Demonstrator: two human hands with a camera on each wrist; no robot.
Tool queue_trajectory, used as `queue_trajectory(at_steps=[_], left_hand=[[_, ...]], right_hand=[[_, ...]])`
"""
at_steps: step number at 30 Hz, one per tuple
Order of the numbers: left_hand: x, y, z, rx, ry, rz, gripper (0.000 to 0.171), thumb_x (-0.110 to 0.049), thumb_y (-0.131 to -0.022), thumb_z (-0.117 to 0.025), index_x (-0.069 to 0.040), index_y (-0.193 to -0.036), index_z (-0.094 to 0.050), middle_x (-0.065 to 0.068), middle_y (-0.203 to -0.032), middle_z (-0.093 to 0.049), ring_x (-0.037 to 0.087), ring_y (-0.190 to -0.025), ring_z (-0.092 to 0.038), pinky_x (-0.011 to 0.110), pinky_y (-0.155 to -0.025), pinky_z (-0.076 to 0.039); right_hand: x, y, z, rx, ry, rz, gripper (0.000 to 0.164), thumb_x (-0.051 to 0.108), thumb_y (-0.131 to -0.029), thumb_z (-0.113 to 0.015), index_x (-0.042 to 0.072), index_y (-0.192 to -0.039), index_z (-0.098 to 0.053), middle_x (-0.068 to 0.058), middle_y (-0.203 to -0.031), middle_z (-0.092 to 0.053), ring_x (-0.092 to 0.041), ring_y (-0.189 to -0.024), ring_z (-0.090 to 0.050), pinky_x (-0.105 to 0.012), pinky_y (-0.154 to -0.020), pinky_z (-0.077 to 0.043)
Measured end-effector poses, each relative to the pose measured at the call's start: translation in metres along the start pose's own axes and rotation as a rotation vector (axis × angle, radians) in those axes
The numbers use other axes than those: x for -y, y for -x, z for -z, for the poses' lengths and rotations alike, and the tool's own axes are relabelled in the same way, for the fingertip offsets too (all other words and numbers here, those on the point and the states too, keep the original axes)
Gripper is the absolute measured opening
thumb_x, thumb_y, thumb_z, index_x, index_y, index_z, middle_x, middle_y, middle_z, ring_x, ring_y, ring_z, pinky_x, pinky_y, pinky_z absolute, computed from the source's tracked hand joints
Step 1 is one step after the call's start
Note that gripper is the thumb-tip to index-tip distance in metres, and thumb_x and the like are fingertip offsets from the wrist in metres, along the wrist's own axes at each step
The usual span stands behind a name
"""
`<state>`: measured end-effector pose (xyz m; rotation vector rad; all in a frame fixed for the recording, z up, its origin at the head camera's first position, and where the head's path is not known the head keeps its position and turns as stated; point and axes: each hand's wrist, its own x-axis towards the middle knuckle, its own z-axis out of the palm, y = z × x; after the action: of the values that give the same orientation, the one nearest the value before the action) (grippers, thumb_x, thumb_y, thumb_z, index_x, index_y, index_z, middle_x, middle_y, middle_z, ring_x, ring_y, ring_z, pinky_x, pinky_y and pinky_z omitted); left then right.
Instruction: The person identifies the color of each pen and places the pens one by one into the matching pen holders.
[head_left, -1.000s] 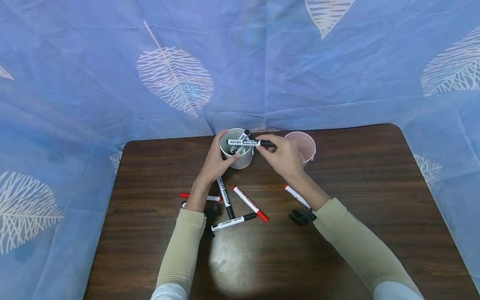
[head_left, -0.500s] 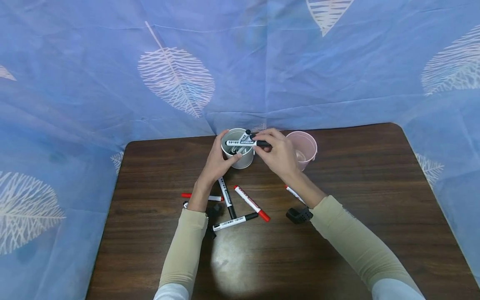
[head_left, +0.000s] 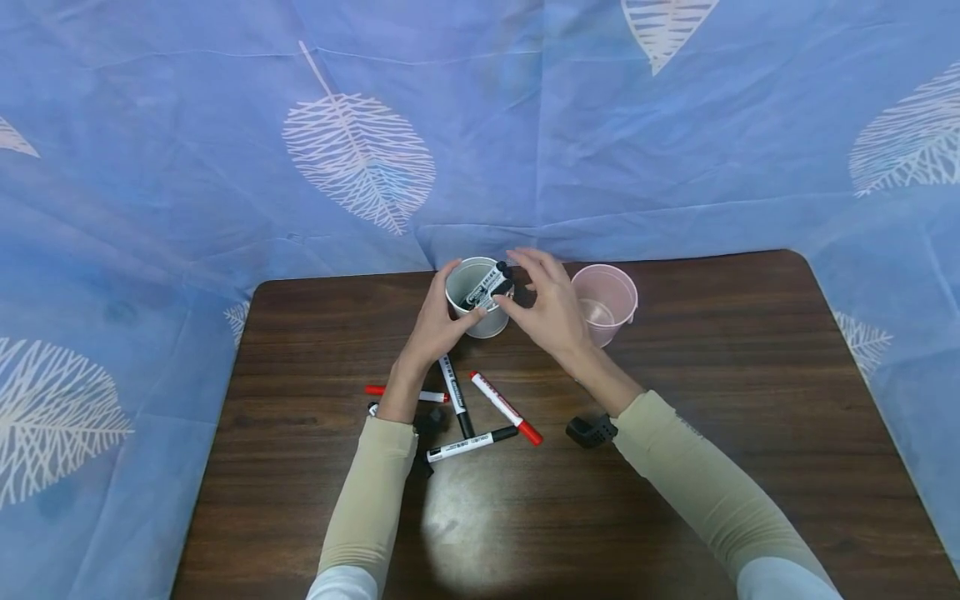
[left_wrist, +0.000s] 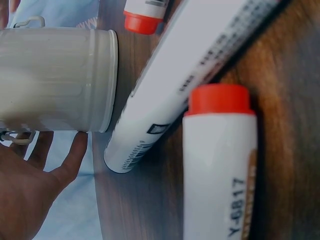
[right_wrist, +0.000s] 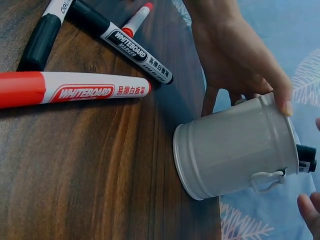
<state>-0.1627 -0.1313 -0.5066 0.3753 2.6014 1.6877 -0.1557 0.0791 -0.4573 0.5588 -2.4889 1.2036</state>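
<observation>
A small white metal bucket (head_left: 487, 328) stands at the back of the table with black-capped whiteboard markers (head_left: 486, 285) leaning inside it. My left hand (head_left: 430, 327) holds the bucket from its left side; in the right wrist view its thumb lies at the rim of the bucket (right_wrist: 232, 150) and the other fingers wrap its far side. At the right of the rim is my right hand (head_left: 553, 312), thumb and fingers spread apart with nothing between them. Black marker caps (right_wrist: 306, 159) poke out past the rim.
A pink bucket (head_left: 606, 329) stands just right of my right hand. In front lie a red whiteboard marker (head_left: 504, 406), two black ones, the nearer black marker (head_left: 468, 444) lying crosswise, and another red marker (head_left: 378, 390) partly behind my left wrist. A blue leaf-patterned cloth (head_left: 480, 125) hangs behind.
The black marker my right hand pinched above the white bucket is now in it, and the fingers have parted. My left hand keeps its grip on the bucket.
</observation>
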Motion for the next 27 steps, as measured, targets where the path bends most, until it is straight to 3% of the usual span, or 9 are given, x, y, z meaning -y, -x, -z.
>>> queue_trajectory(at_steps=[3,7,12,17,22,27], left_hand=[[0.0,0.0,0.0,0.003,0.003,-0.001,0.084,-0.028,-0.089,-0.074,-0.021,-0.156,-0.025,0.009,-0.149,-0.039,0.027,-0.13,-0.046,0.05,-0.106,-0.038],[-0.001,0.0,0.0,0.016,0.03,-0.001,0.087,-0.027,-0.089,-0.075,-0.019,-0.157,-0.022,0.013,-0.151,-0.035,0.032,-0.132,-0.044,0.056,-0.105,-0.037],[-0.001,0.001,0.002,0.034,0.017,0.03,0.089,-0.03,-0.088,-0.076,-0.022,-0.157,-0.021,0.009,-0.153,-0.033,0.028,-0.133,-0.043,0.053,-0.106,-0.037],[-0.006,0.001,0.01,0.061,-0.023,0.061,0.094,-0.037,-0.087,-0.075,-0.021,-0.159,-0.017,0.006,-0.159,-0.028,0.023,-0.14,-0.036,0.05,-0.112,-0.032],[-0.017,0.007,0.024,0.034,0.001,0.074,0.095,-0.029,-0.089,-0.073,-0.02,-0.161,-0.011,0.006,-0.164,-0.019,0.024,-0.148,-0.023,0.049,-0.118,-0.023],[-0.017,0.017,0.033,0.018,-0.013,0.065,0.096,-0.029,-0.089,-0.073,-0.021,-0.161,-0.009,0.009,-0.162,-0.024,0.026,-0.149,-0.022,0.053,-0.117,-0.022]], right_hand=[[0.001,0.001,0.001,0.037,-0.006,-0.045,0.079,0.03,-0.081,-0.084,0.011,-0.148,-0.046,-0.01,-0.147,-0.046,-0.028,-0.124,-0.052,-0.037,-0.093,-0.051],[0.002,0.002,0.002,0.094,-0.005,-0.095,0.091,0.038,-0.079,-0.084,0.016,-0.154,-0.036,-0.009,-0.153,-0.04,-0.031,-0.122,-0.054,-0.044,-0.097,-0.048],[0.003,0.006,0.0,0.116,-0.021,-0.138,0.095,0.042,-0.079,-0.084,0.016,-0.155,-0.033,-0.011,-0.153,-0.04,-0.034,-0.114,-0.061,-0.052,-0.097,-0.047],[-0.001,0.009,-0.006,0.102,-0.099,-0.149,0.097,0.038,-0.08,-0.084,0.009,-0.155,-0.031,-0.013,-0.146,-0.047,-0.03,-0.128,-0.051,-0.046,-0.102,-0.047],[-0.008,0.006,-0.015,0.11,-0.195,-0.167,0.097,0.032,-0.081,-0.084,0.005,-0.156,-0.027,-0.013,-0.148,-0.047,-0.029,-0.135,-0.045,-0.046,-0.104,-0.044],[-0.012,0.002,-0.02,0.138,-0.212,-0.211,0.102,0.034,-0.08,-0.085,0.005,-0.157,-0.024,-0.009,-0.151,-0.045,-0.022,-0.139,-0.041,-0.043,-0.109,-0.04]])
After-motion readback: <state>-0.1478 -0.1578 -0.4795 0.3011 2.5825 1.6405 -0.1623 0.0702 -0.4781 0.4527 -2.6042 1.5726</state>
